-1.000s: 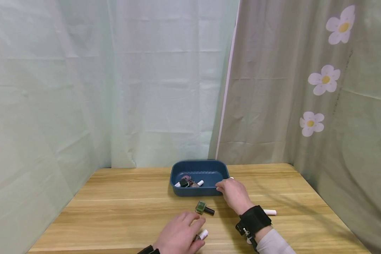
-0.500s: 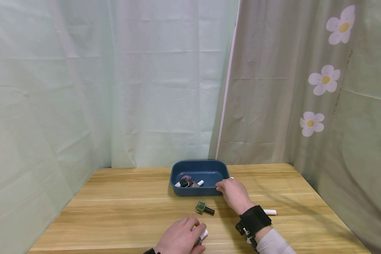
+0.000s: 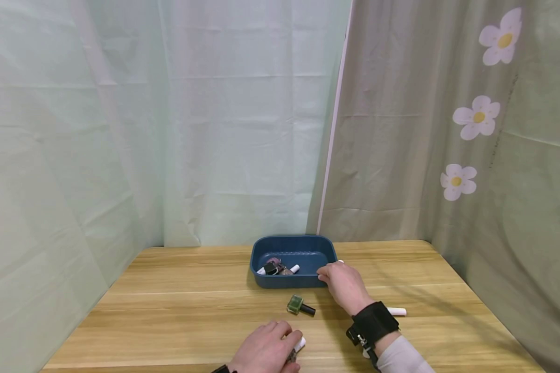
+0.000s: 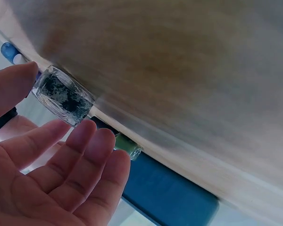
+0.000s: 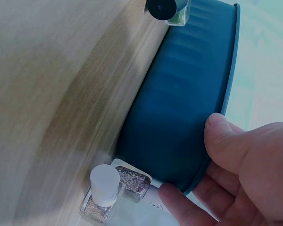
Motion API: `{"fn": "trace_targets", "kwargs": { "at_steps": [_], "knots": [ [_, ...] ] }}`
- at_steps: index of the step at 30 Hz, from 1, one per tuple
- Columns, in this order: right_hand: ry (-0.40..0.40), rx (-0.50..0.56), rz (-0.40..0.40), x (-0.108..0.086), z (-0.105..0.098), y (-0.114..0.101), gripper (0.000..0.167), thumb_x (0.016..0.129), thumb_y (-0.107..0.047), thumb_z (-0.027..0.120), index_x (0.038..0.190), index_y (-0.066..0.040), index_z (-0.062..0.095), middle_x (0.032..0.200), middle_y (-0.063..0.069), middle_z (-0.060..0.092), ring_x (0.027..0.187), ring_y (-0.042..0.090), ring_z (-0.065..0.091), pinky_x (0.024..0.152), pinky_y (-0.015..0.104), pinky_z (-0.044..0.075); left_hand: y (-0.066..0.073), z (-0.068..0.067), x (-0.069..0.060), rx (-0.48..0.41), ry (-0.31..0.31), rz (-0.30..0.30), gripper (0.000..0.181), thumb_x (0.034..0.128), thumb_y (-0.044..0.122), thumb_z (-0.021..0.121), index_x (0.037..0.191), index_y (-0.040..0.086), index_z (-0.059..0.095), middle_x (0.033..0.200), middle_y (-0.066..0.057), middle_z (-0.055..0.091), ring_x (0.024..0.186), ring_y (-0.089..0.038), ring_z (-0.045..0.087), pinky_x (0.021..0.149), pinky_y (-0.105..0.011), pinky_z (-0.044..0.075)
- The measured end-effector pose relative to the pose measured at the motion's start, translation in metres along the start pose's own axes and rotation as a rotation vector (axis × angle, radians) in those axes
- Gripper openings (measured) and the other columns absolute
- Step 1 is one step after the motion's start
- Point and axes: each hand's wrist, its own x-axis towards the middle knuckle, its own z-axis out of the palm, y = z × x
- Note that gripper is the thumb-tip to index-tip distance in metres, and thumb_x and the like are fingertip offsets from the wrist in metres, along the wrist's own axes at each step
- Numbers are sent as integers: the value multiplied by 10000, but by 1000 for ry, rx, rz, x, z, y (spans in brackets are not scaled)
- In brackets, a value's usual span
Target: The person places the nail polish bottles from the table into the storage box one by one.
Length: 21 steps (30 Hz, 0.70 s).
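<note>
The left hand [image 3: 267, 348] is low in the head view, thumb and fingers curled round a small glitter bottle with a white cap [image 3: 301, 344]. The left wrist view has this bottle [image 4: 65, 96] on its side between the thumb and the fingertips of the left hand [image 4: 66, 174]. At the near right corner of the blue bin [image 3: 287, 281], the right hand [image 3: 347, 285] grips the rim. Seen from the right wrist, the thumb of the right hand [image 5: 254, 165] presses on the rim of the bin [image 5: 231, 61], other fingers beneath.
A green bottle with a black cap [image 3: 295, 304] lies in front of the bin. Several small bottles [image 3: 271, 268] are at the bin's left side. A white cap [image 3: 396, 311] shows beyond the right wrist. Two glitter bottles [image 5: 134, 181] [image 5: 96, 207] stand near the bin's end.
The left hand's fingers have closed in round the glitter bottle, and the hand has shifted slightly down. The right hand and the bin have stayed in place.
</note>
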Motion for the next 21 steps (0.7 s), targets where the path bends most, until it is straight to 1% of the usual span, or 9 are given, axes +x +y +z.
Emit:
{"fn": "trace_targets", "kwargs": {
  "at_steps": [4, 8, 21],
  "knots": [
    [-3, 3, 3, 0, -1, 0, 47, 974, -70, 827, 1002, -102, 850, 898, -2, 785, 859, 216, 727, 781, 431, 613, -1, 1, 1, 1, 6, 13, 408, 998, 505, 807, 1314, 259, 727, 1109, 87, 651, 924, -46, 558, 845, -267, 552],
    [-5, 5, 6, 0, 0, 0, 51, 974, -70, 827, 1010, -98, 851, 911, 4, 790, 876, 224, 735, 792, 439, 616, -2, 2, 1, 5, 13, 26, 388, 992, 472, 823, 1296, 247, 736, 1081, 87, 655, 905, -41, 563, 838, -266, 550],
    [-3, 5, 9, 0, 1, 0, 54, 971, -67, 829, 999, -107, 850, 888, -8, 783, 850, 211, 727, 774, 426, 612, -2, 2, 1, -7, 25, 33, 349, 994, 419, 836, 1271, 225, 751, 1006, 101, 634, 834, -22, 531, 806, -246, 540]
  ]
}}
